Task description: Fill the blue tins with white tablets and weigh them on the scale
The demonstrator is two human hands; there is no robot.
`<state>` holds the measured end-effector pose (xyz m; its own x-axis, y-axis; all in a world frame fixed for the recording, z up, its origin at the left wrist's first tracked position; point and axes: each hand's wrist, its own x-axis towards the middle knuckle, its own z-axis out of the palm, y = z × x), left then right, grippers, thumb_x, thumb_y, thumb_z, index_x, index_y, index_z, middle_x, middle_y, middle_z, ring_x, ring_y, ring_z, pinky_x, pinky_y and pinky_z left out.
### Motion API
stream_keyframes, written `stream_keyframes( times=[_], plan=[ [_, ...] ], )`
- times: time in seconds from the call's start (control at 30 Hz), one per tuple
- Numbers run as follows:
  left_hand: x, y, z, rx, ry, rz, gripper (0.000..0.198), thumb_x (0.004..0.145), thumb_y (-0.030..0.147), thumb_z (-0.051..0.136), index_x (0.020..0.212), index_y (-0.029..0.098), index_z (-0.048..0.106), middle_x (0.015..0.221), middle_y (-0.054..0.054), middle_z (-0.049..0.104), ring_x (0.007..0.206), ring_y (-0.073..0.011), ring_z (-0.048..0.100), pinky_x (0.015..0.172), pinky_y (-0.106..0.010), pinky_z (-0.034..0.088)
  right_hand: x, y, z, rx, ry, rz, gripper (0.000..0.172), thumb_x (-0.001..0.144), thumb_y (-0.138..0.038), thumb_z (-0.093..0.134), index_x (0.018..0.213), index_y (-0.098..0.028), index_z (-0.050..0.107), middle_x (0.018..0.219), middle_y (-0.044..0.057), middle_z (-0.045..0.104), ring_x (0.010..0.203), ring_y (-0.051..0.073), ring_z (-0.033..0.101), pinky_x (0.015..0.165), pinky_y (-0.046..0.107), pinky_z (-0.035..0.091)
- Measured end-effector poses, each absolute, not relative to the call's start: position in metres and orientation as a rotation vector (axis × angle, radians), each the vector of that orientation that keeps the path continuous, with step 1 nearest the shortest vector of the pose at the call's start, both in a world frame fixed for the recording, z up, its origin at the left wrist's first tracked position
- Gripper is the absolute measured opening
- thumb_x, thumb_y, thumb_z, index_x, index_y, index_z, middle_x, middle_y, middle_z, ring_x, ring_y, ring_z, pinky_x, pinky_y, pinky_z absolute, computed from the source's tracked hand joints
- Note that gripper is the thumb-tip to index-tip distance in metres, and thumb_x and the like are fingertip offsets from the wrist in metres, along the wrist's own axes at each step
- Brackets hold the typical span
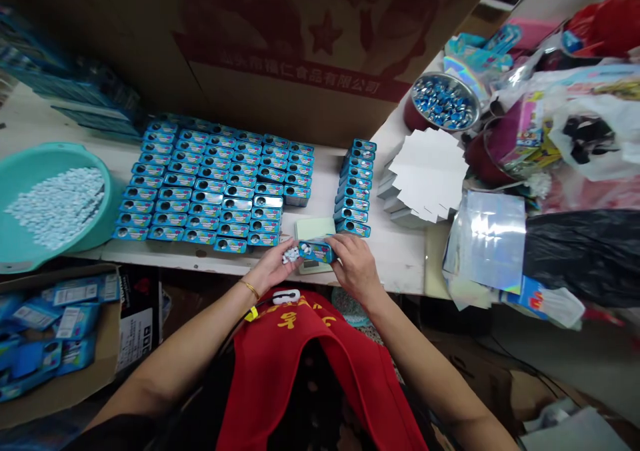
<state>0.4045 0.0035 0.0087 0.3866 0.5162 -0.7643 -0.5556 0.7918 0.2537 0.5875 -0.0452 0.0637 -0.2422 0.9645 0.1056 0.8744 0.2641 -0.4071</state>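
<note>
Small white pieces [291,256] lie in the cupped fingers of my left hand [273,264], at the table's front edge. My right hand [356,266] grips the right end of a small blue box [317,252], whose left end meets the white pieces. Behind and below the box is a pale green flat object [315,228]. Many blue boxes [207,198] stand in rows to the left, and a single column of them [354,188] is just behind my right hand.
A teal basin [105,221] with white pieces is at the far left. Stacked white card [425,171] and a metal bowl [417,114] of round blue-silver items are to the right. A large cardboard box [280,98] stands behind the rows. An open carton [107,344] holds blue packs.
</note>
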Motion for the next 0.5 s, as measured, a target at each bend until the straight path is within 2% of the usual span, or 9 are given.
stream_keyframes(
  times=[0.2, 0.37, 0.5],
  plan=[
    [0.403, 0.004, 0.015, -0.046, 0.988, 0.676, 0.007, 0.076, 0.014, 0.055, 0.077, 0.01, 0.061, 0.069, -0.005, 0.061, 0.066, -0.0138, 0.06, 0.06, -0.025, 0.052, 0.59, -0.043, 0.046, -1.639, -1.988, 0.55, 0.036, 0.074, -0.015, 0.051, 0.109, -0.019, 0.05, 0.105, 0.007, 0.056, 0.098, 0.023, 0.047, 0.085, 0.036, 0.038],
    [0.394, 0.006, 0.016, -0.026, 0.972, 0.657, 0.014, 0.078, 0.014, 0.051, 0.083, 0.006, 0.062, 0.072, -0.01, 0.062, 0.068, -0.0146, 0.061, 0.058, -0.023, 0.052, 0.597, -0.036, 0.003, -1.566, -1.558, 0.842, 0.03, 0.073, -0.021, 0.054, 0.103, -0.019, 0.05, 0.098, 0.004, 0.056, 0.09, 0.018, 0.052, 0.08, 0.032, 0.042],
    [0.382, 0.005, 0.012, -0.049, 1.023, 0.66, 0.013, 0.077, 0.009, 0.05, 0.081, 0.004, 0.062, 0.071, -0.011, 0.062, 0.069, -0.0145, 0.061, 0.062, -0.023, 0.053, 0.596, -0.027, -0.036, -1.535, -1.266, 0.969, 0.032, 0.069, -0.028, 0.058, 0.099, -0.018, 0.049, 0.091, 0.003, 0.055, 0.083, 0.016, 0.053, 0.075, 0.03, 0.044]
  ],
)
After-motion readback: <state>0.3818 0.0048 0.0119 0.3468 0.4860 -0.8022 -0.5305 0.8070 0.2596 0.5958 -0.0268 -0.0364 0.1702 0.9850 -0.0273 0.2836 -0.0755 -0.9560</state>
